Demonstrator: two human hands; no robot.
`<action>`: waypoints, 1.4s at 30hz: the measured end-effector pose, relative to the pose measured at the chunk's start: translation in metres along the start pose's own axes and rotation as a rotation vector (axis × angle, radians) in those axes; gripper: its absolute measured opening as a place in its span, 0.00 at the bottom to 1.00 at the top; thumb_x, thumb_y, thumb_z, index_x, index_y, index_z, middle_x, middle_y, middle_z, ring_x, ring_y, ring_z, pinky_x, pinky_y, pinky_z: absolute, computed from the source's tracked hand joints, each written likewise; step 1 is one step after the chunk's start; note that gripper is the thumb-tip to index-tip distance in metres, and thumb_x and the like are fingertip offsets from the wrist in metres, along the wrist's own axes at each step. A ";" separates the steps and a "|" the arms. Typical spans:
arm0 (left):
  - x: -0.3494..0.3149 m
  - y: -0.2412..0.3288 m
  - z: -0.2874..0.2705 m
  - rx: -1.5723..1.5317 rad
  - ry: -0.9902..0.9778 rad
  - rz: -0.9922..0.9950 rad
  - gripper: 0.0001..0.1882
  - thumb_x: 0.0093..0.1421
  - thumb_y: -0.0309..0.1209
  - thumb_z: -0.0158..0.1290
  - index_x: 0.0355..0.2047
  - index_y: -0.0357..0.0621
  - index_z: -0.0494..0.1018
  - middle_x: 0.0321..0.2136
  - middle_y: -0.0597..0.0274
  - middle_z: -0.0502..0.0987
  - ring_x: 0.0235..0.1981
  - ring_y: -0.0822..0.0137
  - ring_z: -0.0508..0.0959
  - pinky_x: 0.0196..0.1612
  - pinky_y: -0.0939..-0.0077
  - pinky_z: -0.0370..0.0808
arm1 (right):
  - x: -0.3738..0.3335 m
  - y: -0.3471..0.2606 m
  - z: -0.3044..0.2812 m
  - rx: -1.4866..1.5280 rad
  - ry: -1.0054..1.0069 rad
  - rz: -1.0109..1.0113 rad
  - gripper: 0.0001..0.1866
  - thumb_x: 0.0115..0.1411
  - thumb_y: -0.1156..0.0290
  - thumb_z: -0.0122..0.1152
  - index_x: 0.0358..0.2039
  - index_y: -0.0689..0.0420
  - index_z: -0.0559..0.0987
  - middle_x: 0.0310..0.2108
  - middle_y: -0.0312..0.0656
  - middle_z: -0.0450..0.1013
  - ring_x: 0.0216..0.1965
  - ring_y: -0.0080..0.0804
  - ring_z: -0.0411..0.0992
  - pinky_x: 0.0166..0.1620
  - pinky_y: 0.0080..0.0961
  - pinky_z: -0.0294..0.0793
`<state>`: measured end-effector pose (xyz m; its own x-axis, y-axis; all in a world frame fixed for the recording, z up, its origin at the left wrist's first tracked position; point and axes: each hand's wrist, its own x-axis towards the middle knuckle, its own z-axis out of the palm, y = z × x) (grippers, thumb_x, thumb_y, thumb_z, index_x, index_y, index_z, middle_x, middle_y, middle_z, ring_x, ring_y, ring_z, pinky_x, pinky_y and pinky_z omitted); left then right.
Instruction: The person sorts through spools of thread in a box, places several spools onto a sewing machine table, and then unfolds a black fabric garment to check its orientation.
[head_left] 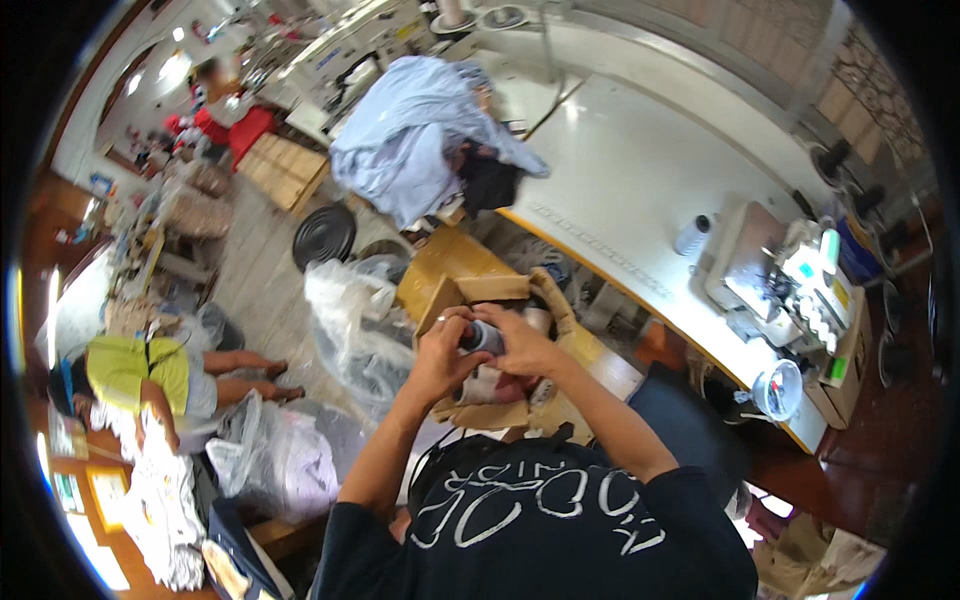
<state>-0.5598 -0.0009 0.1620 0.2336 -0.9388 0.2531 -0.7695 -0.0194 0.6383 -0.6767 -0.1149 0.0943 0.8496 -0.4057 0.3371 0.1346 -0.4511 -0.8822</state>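
Above an open cardboard box (500, 288), both my hands are closed round a grey-blue spool of thread (487, 338) with a dark end. My left hand (442, 352) grips it from the left side, and my right hand (528, 346) wraps it from the right. Fingers cover part of the spool. Inside the box lie several more thread spools (482, 386), white and reddish ones among them. My hands hide some of what the box holds.
To the right runs a white sewing table (640, 170) with another grey-blue spool (692, 235) and a sewing machine (800, 280). Light-blue cloth (410, 135) is heaped ahead. Plastic bags (345, 310) lie left; a person in a yellow-green top (135, 375) handles white cloth.
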 end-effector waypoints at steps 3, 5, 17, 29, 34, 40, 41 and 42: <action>0.019 0.020 -0.010 -0.226 0.035 0.062 0.22 0.37 0.25 0.65 0.28 0.38 0.62 0.37 0.51 0.70 0.36 0.56 0.73 0.38 0.70 0.69 | 0.007 -0.017 -0.015 0.278 0.007 0.023 0.36 0.36 0.71 0.68 0.50 0.54 0.65 0.41 0.50 0.70 0.43 0.47 0.70 0.45 0.30 0.68; 0.029 0.038 0.002 -0.694 0.210 -0.085 0.19 0.42 0.27 0.62 0.29 0.38 0.63 0.36 0.51 0.70 0.36 0.59 0.73 0.38 0.71 0.69 | 0.003 -0.017 -0.048 0.210 0.132 0.143 0.32 0.39 0.75 0.68 0.46 0.56 0.67 0.40 0.45 0.72 0.41 0.36 0.71 0.44 0.28 0.70; -0.011 -0.081 0.057 0.243 -0.472 -0.530 0.17 0.52 0.40 0.52 0.32 0.37 0.71 0.28 0.45 0.74 0.33 0.50 0.75 0.36 0.61 0.70 | -0.101 0.118 -0.217 -0.386 1.102 0.595 0.26 0.38 0.72 0.68 0.39 0.61 0.69 0.35 0.48 0.72 0.39 0.44 0.71 0.43 0.35 0.67; 0.006 -0.128 0.160 0.379 -0.552 -0.589 0.18 0.50 0.40 0.50 0.32 0.36 0.72 0.35 0.43 0.74 0.38 0.47 0.74 0.43 0.57 0.70 | -0.107 0.098 -0.147 -0.404 1.046 0.832 0.34 0.50 0.69 0.58 0.54 0.68 0.54 0.50 0.68 0.59 0.52 0.54 0.61 0.53 0.36 0.60; 0.012 -0.124 0.157 0.372 -0.487 -0.435 0.19 0.50 0.43 0.52 0.29 0.35 0.73 0.32 0.41 0.74 0.34 0.47 0.75 0.40 0.58 0.72 | -0.114 0.048 -0.117 -0.506 0.961 0.747 0.24 0.50 0.74 0.56 0.47 0.66 0.63 0.45 0.57 0.66 0.41 0.49 0.69 0.46 0.34 0.66; 0.007 -0.079 0.056 0.459 -0.530 -0.304 0.22 0.49 0.46 0.53 0.26 0.33 0.72 0.27 0.39 0.74 0.31 0.50 0.76 0.33 0.60 0.73 | -0.079 -0.004 -0.081 -0.325 0.485 0.406 0.22 0.44 0.75 0.59 0.43 0.61 0.69 0.38 0.47 0.70 0.42 0.42 0.69 0.45 0.32 0.67; 0.013 -0.053 0.035 0.450 -0.564 -0.328 0.22 0.49 0.46 0.54 0.26 0.34 0.72 0.26 0.40 0.74 0.31 0.51 0.76 0.33 0.60 0.73 | -0.065 -0.017 -0.070 -0.458 0.391 0.154 0.25 0.42 0.75 0.61 0.43 0.61 0.69 0.38 0.47 0.70 0.42 0.42 0.69 0.45 0.33 0.67; 0.015 -0.028 0.016 0.441 -0.599 -0.362 0.22 0.49 0.46 0.54 0.26 0.34 0.72 0.25 0.40 0.74 0.31 0.51 0.77 0.32 0.61 0.73 | -0.045 -0.035 -0.061 -0.448 0.300 0.037 0.27 0.39 0.75 0.62 0.44 0.60 0.68 0.38 0.47 0.70 0.42 0.43 0.68 0.45 0.33 0.67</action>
<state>-0.5442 -0.0202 0.1359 0.2514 -0.8706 -0.4229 -0.8991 -0.3718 0.2310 -0.7512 -0.1292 0.1303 0.6579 -0.6073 0.4453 -0.1793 -0.7006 -0.6906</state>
